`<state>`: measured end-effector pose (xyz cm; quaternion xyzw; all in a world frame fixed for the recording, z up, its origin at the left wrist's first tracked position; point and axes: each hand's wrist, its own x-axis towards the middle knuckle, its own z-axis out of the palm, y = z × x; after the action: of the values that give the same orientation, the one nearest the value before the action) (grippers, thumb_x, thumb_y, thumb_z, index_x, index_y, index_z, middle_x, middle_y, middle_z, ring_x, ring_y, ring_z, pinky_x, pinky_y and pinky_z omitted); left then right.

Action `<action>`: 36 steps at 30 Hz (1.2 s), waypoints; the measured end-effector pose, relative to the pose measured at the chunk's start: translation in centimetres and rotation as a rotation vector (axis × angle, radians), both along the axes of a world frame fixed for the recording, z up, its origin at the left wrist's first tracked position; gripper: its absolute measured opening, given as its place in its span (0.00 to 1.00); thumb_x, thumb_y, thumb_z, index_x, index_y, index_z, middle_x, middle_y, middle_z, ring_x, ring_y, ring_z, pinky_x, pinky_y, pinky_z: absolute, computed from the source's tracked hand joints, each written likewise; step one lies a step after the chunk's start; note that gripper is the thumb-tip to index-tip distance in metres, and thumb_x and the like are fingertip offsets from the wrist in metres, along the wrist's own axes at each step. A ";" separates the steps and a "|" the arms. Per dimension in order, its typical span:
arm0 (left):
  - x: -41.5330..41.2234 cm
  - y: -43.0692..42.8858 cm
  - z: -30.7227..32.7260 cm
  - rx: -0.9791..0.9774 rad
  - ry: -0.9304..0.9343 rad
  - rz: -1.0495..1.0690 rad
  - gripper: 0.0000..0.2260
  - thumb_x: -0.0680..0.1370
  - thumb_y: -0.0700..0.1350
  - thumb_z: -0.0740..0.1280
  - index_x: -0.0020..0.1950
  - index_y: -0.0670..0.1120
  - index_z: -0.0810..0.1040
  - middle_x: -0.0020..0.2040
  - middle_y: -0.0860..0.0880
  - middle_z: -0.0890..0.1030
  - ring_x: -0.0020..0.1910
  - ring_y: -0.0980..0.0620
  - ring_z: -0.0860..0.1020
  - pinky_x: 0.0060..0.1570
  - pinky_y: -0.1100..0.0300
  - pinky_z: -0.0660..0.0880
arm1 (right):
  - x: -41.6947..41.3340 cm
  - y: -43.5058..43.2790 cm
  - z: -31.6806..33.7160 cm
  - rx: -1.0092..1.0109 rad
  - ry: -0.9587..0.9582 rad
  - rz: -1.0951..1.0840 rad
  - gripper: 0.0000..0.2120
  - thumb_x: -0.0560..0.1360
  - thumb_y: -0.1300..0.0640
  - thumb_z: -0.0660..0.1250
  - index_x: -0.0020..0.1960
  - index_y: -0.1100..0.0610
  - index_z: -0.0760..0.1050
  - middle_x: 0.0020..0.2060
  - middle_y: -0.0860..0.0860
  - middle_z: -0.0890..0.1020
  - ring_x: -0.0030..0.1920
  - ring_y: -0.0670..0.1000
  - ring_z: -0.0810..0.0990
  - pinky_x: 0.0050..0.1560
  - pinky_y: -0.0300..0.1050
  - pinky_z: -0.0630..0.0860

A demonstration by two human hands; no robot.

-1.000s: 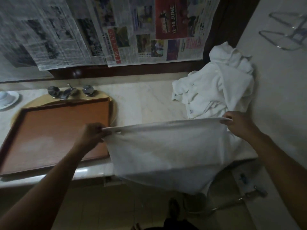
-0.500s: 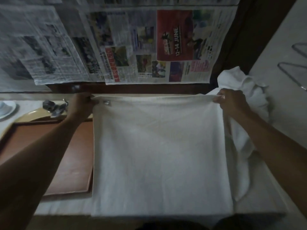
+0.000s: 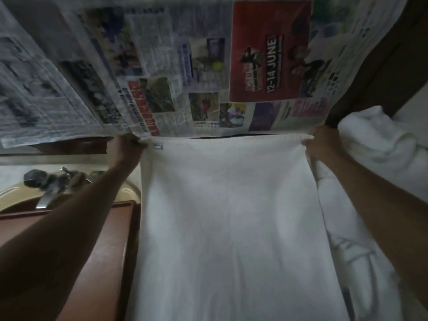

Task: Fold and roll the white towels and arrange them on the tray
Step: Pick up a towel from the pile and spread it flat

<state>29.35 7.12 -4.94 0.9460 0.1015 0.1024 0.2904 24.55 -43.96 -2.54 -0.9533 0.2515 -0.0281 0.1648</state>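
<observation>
A white towel [image 3: 229, 228] is stretched flat over the counter, filling the middle of the view. My left hand [image 3: 124, 150] pinches its far left corner, beside a small label. My right hand [image 3: 320, 145] pinches the far right corner. The far edge of the towel lies against the back wall. A brown tray [image 3: 102, 262] sits to the left, partly under my left forearm and next to the towel's left edge. A heap of more white towels [image 3: 370, 154] lies to the right, behind my right arm.
Newspaper sheets [image 3: 185, 72] cover the wall behind the counter. A tan basin [image 3: 126, 193] with a metal tap [image 3: 49, 184] sits at the back left, beyond the tray. Dark wood trim [image 3: 379, 66] runs up the right side.
Both hands have carried the towel's top edge forward from the counter's front to the back wall, spreading the towel flat over the counter. The camera has moved in closer.
</observation>
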 end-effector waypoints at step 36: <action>-26.4 -9.4 -18.2 0.262 0.104 -0.600 0.28 0.84 0.56 0.54 0.84 0.51 0.58 0.85 0.47 0.53 0.83 0.46 0.51 0.79 0.37 0.54 | -24.5 18.0 -20.2 -0.084 -0.143 0.644 0.25 0.83 0.48 0.59 0.78 0.54 0.68 0.81 0.55 0.63 0.81 0.56 0.58 0.76 0.66 0.58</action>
<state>2.97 -2.33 -23.13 0.9669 -0.1811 -0.0241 0.1779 0.04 -25.91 -22.79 -0.9854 -0.0763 -0.0517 0.1431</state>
